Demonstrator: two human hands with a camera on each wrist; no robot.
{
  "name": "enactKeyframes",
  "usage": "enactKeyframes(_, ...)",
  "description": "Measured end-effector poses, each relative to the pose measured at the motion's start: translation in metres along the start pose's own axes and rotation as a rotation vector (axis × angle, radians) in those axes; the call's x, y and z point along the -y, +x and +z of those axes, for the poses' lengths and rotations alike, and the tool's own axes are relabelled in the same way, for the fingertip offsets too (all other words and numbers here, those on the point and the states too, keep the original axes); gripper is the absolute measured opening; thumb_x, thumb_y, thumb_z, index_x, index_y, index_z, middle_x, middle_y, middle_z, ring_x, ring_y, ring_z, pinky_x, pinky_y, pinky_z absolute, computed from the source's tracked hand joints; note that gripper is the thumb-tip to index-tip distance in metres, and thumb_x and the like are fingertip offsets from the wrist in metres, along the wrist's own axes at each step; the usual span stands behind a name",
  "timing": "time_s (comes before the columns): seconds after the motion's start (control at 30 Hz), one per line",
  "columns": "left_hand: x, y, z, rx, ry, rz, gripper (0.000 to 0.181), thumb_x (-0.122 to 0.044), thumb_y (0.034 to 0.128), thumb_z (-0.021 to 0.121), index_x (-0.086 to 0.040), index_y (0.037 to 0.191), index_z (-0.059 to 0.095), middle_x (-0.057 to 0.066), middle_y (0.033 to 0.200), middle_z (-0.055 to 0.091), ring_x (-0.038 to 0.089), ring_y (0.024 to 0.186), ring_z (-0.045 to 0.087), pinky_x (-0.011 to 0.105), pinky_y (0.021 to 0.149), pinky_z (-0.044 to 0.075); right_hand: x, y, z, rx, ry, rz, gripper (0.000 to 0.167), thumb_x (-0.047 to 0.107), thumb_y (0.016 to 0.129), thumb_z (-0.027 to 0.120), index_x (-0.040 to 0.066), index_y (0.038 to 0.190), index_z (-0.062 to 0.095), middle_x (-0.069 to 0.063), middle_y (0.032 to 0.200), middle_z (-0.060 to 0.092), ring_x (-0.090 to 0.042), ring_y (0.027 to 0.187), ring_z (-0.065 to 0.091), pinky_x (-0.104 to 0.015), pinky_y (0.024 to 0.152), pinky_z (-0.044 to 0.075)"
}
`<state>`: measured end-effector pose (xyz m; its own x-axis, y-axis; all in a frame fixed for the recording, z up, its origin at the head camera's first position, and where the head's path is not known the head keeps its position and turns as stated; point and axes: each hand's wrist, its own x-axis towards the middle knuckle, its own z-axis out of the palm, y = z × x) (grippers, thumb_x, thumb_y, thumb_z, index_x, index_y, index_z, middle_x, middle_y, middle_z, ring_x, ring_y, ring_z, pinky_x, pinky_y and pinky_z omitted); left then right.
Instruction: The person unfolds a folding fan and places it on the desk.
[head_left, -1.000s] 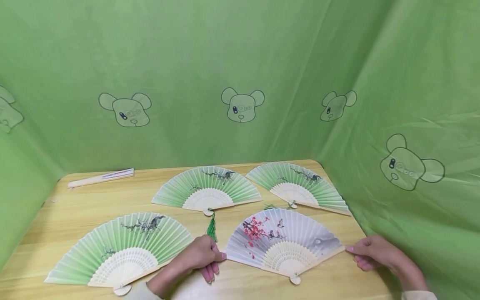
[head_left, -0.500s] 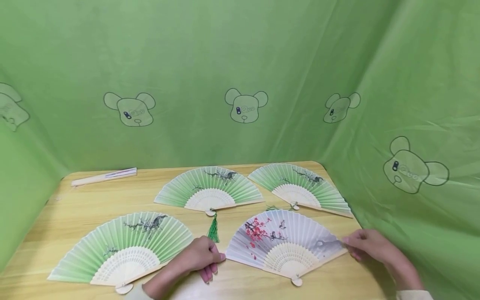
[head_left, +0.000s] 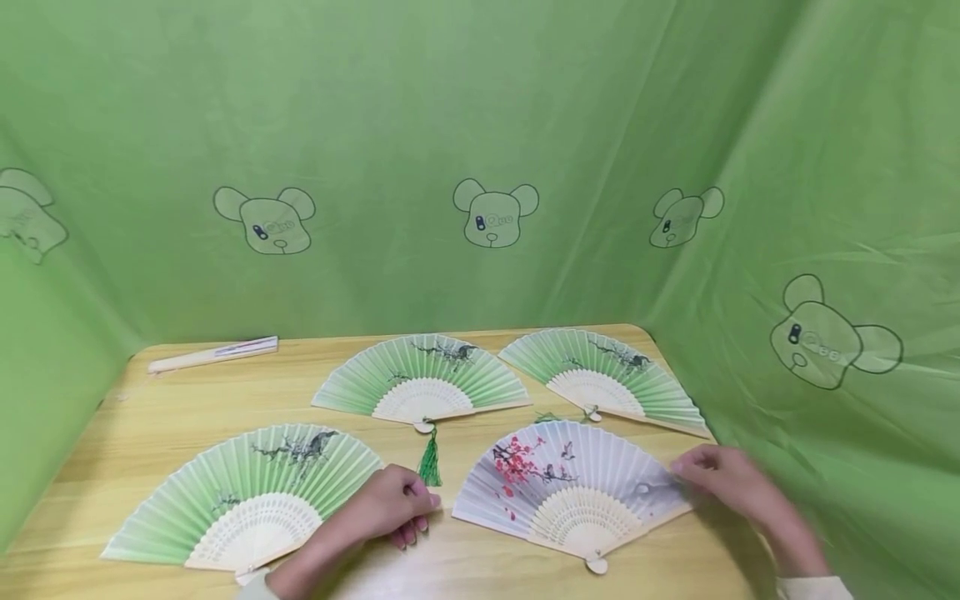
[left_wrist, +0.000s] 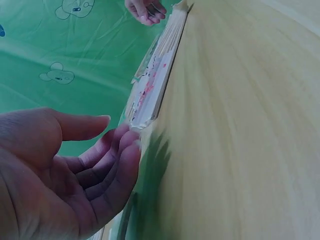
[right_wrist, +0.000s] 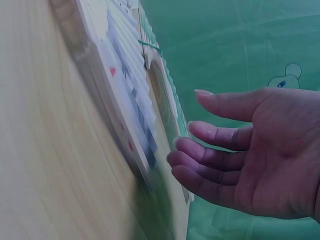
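Note:
A spread grey-white folding fan (head_left: 600, 492) with red blossoms and small birds lies on the table, its pivot end toward me. Just off its left tip is my left hand (head_left: 390, 504); the left wrist view shows the thumb apart from loosely bent fingers (left_wrist: 112, 172), with nothing held. My right hand (head_left: 727, 479) hovers by the fan's right end. In the right wrist view, its fingers (right_wrist: 210, 155) are spread from the thumb and hold nothing. Left of my left hand lies a spread green fan (head_left: 247, 500), partly covered by my forearm.
Two more spread green fans, one at the middle back (head_left: 420, 383) and one at the back right (head_left: 600, 375), lie on the table (head_left: 195, 408). A green tassel (head_left: 430, 462) hangs toward me. A folded fan (head_left: 213, 356) lies back left. Green cloth walls (head_left: 375, 108) enclose the table.
My left hand has let go of the grey-white fan's left tip and moved slightly left. My right hand has come off the right end, moving up and left. The fan stays spread.

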<state>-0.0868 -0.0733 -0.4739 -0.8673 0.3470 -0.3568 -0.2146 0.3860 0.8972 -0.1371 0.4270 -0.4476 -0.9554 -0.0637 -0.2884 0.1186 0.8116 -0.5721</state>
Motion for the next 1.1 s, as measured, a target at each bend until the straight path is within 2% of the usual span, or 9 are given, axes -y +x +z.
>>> enactKeyframes(0.23,-0.002,-0.004,-0.012,-0.037,0.026,0.033,0.021,-0.02,0.0974,0.071,0.0,0.09,0.069,0.012,0.076,0.071,0.012,0.051,0.058,0.025,0.044,0.056,0.012,0.002,0.007,-0.009,0.014,-0.02,0.048,0.037,0.1,0.069,-0.005,0.123,0.065,-0.015,0.105,0.073,-0.019,0.086,0.065,-0.029,0.067,0.059)
enactKeyframes(0.47,-0.007,-0.012,-0.03,-0.096,0.131,0.045,0.016,-0.019,0.0966,0.07,-0.004,0.098,0.072,0.011,0.081,0.07,0.019,0.061,0.063,0.025,0.048,0.054,0.02,0.005,0.016,-0.052,-0.015,-0.091,0.051,0.035,0.099,0.07,-0.008,0.126,0.063,-0.025,0.119,0.071,-0.031,0.104,0.07,-0.035,0.083,0.063)
enactKeyframes(0.6,-0.014,-0.015,-0.041,-0.142,0.204,0.078,0.018,-0.025,0.097,0.071,-0.007,0.101,0.073,0.009,0.087,0.071,0.021,0.07,0.065,0.026,0.056,0.056,0.027,0.006,0.021,-0.072,-0.021,-0.121,0.051,0.033,0.099,0.07,-0.009,0.128,0.062,-0.028,0.122,0.07,-0.037,0.107,0.07,-0.044,0.088,0.064)
enactKeyframes(0.77,-0.018,-0.017,-0.051,-0.204,0.282,0.102,0.021,-0.029,0.0964,0.072,-0.01,0.106,0.072,0.002,0.093,0.07,0.015,0.08,0.064,0.023,0.066,0.057,0.041,0.009,0.028,-0.098,-0.007,-0.151,0.052,0.032,0.099,0.07,-0.009,0.131,0.06,-0.03,0.123,0.069,-0.042,0.108,0.071,-0.05,0.09,0.064)
enactKeyframes(0.87,-0.019,-0.017,-0.057,-0.231,0.308,0.11,0.024,-0.03,0.096,0.073,-0.01,0.11,0.072,-0.001,0.095,0.071,0.012,0.082,0.064,0.024,0.07,0.058,0.05,0.01,0.032,-0.111,0.008,-0.168,0.053,0.032,0.099,0.07,-0.009,0.132,0.059,-0.029,0.123,0.069,-0.042,0.108,0.07,-0.05,0.089,0.064)
enactKeyframes(1.0,-0.021,-0.018,-0.063,-0.26,0.335,0.141,0.022,-0.024,0.0964,0.072,-0.009,0.113,0.072,-0.001,0.096,0.072,0.011,0.083,0.065,0.024,0.072,0.058,0.061,0.011,0.035,-0.137,0.014,-0.209,0.05,0.028,0.099,0.071,-0.009,0.131,0.06,-0.028,0.123,0.069,-0.038,0.105,0.07,-0.042,0.085,0.065)
enactKeyframes(1.1,-0.024,-0.018,-0.067,-0.287,0.35,0.16,0.019,-0.019,0.0961,0.072,-0.009,0.113,0.073,0.0,0.097,0.074,0.01,0.085,0.066,0.022,0.073,0.058,0.068,0.009,0.038,-0.153,0.017,-0.238,0.048,0.026,0.099,0.071,-0.008,0.131,0.06,-0.028,0.123,0.069,-0.038,0.104,0.071,-0.044,0.086,0.065)
